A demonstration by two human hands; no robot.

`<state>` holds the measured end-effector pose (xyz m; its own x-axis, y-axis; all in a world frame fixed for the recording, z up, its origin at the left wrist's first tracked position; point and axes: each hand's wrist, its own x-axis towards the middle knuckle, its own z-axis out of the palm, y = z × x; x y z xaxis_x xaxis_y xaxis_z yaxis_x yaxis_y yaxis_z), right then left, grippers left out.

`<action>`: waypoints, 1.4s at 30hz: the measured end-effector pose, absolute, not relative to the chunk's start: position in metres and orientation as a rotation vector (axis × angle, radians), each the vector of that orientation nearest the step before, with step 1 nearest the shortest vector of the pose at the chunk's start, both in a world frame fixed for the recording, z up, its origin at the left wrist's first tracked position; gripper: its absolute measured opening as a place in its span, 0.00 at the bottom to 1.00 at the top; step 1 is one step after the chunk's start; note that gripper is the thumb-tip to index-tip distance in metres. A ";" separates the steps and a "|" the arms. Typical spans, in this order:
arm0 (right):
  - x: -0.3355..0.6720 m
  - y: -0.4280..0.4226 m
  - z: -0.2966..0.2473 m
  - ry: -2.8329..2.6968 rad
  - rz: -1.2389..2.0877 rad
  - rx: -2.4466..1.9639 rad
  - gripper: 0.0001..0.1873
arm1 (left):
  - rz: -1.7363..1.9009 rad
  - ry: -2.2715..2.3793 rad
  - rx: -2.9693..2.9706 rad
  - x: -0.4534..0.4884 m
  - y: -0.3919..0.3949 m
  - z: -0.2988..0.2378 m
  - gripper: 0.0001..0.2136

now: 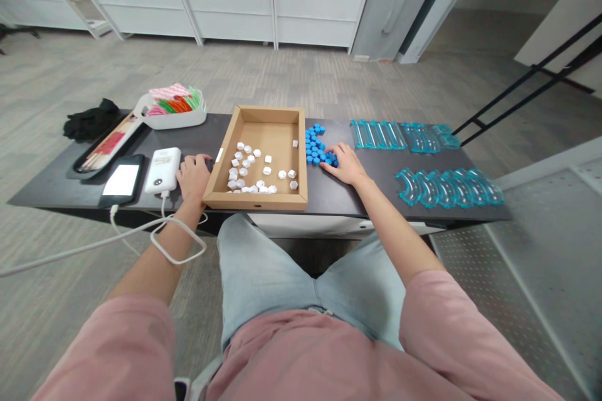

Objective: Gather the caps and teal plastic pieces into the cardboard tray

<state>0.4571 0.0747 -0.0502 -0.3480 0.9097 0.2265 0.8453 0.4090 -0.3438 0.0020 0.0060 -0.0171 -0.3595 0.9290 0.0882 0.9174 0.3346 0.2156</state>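
My right hand [347, 164] rests on the dark table at the right edge of a cluster of blue faceted pieces [314, 145]. Its thumb and fingers are apart and touch the nearest pieces, with none lifted. Left of the cluster stands a shallow cardboard box [270, 201], holding many loose white faceted pieces [251, 158] mostly in its left and near parts. My left hand [192, 177] lies just outside the box's left wall, fingers curled. A small dark thing shows by its fingertips; what it is I cannot make out.
Left of my left hand lie a white power bank [162, 170] with cables, a phone [122, 180], a black tray [106, 144], a black cloth [91, 120] and a white basket [172, 119] of colourful items. Rows of clear teal plastic parts [449, 188] lie at the right.
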 end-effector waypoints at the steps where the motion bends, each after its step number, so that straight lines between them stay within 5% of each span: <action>1: 0.457 0.073 -0.049 -2.297 0.227 -1.499 0.27 | 0.355 2.528 1.746 0.002 0.006 -0.017 0.22; 17: 0.449 0.057 -0.044 -2.079 0.047 -1.710 0.16 | 0.318 2.506 1.713 0.006 0.005 -0.010 0.22; 24: 0.432 0.069 -0.023 -1.884 0.205 -1.423 0.09 | 0.335 2.508 1.735 0.006 0.005 -0.013 0.21; 34: 0.291 0.079 0.015 -2.329 0.519 -0.986 0.22 | 0.340 2.512 1.764 0.004 0.006 -0.018 0.22; 42: 0.363 0.098 -0.003 -2.070 0.400 -1.141 0.16 | 0.353 2.511 1.762 0.006 0.005 -0.016 0.22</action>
<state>0.3625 0.0985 -0.0034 -0.3422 0.8261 0.4478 0.6001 0.5588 -0.5724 0.0061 0.0053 -0.0157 -0.3477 0.9336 0.0862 0.9213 0.3231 0.2165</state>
